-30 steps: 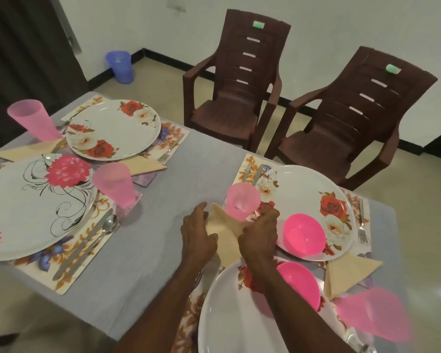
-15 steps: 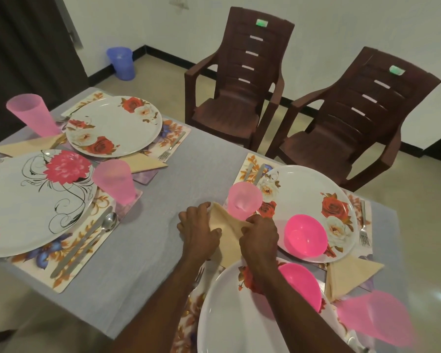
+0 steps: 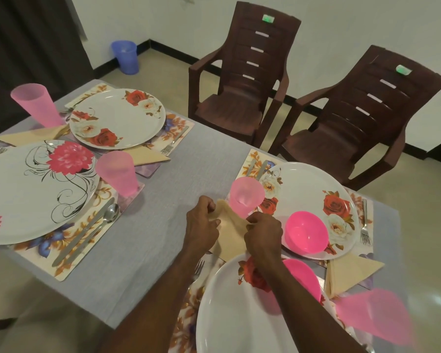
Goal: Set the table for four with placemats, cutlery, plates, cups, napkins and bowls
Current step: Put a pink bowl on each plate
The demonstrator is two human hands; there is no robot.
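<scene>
Both hands on napkin (image 3: 231, 233): left hand (image 3: 201, 225) & right hand (image 3: 264, 236) each pinched on an edge, cloth held over tabletop (image 3: 163, 238) betw. near plate (image 3: 239, 314) & pink cup (image 3: 245, 197). Risk: cup touching napkin tip, could be tipped if tugged.

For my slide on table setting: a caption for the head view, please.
Both hands, left hand and right hand, pinch a beige napkin beside a pink cup.
</scene>
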